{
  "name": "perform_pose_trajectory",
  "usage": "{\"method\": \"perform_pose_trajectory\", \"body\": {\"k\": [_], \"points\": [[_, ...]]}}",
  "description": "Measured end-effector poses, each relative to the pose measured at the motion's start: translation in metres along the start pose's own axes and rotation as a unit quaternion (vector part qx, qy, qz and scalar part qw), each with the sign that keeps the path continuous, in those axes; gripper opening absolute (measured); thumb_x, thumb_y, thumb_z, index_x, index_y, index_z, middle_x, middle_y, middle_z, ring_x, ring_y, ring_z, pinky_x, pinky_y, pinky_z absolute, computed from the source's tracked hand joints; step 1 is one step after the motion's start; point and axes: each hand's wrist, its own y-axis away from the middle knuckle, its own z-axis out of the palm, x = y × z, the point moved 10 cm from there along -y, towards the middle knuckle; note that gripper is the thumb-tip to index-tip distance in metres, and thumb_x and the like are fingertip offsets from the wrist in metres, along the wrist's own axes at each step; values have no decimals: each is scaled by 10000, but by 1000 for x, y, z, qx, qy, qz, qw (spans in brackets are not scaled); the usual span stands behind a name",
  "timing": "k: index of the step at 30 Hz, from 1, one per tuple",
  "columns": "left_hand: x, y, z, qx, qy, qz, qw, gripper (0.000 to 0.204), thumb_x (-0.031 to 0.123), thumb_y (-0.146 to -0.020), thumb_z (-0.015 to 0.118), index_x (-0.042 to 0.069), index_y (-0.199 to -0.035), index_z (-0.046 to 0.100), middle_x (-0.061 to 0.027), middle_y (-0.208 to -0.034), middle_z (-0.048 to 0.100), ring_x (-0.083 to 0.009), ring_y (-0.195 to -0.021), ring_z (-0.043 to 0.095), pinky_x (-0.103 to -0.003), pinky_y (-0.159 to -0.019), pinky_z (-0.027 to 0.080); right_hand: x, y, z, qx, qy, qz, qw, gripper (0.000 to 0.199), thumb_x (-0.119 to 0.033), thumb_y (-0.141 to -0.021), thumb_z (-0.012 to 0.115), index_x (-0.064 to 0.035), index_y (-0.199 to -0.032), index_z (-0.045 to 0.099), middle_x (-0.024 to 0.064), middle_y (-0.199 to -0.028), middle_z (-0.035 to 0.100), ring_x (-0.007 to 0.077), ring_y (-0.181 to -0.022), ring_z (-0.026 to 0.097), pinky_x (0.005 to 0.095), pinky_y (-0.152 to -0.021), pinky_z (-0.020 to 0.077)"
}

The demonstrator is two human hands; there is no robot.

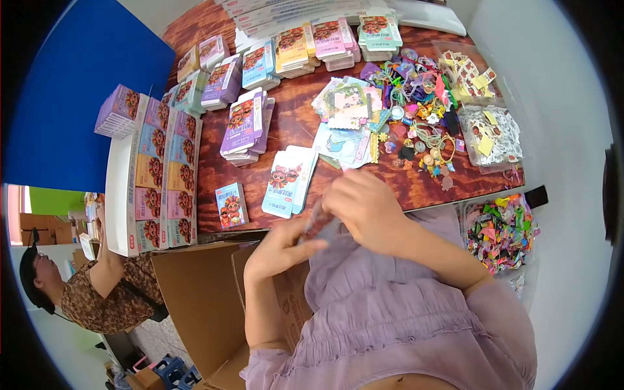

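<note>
Both hands meet just off the counter's (273, 123) near edge: left hand (279, 250) and right hand (367, 208) have fingers pinched narrow on a small, blurry greyish packet (323, 227), can't tell exactly what. Blue card packs (286, 182) sit right by that edge, open cardboard box (195, 292) below.

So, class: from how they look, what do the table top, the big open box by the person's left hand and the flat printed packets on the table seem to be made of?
Table top: looks like dark red-brown wood or a wood-look veneer, with swirling grain and a slight sheen.
Open box: corrugated cardboard, plain matt brown with folded flaps.
Printed packets: probably thin card or glossy paper, flat, brightly printed and stacked in piles.
</note>
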Motion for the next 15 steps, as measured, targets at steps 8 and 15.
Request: {"method": "perform_pose_trajectory", "body": {"k": [8,15], "points": [[1,-33,89,-51,251,58,965,647,175,-788,842,20,-1328,521,-50,-1248,575,-156,-1181,543,-338,-978,471,3,30,-26,-85,-104,55,989,127,-133,-786,716,-58,-831,624,90,-794,553,287,-748,548,406,-660,443],[7,-58,95,24,415,74,907,638,330,-803,843,23,-1281,555,-79,-1148,663,-182,-1042,662,-337,-879,551,58,70,-52,53,-301,177,936,231,-127,-888,682,-52,-1106,705,102,-1240,570,205,-1167,535,335,-926,451]]}}
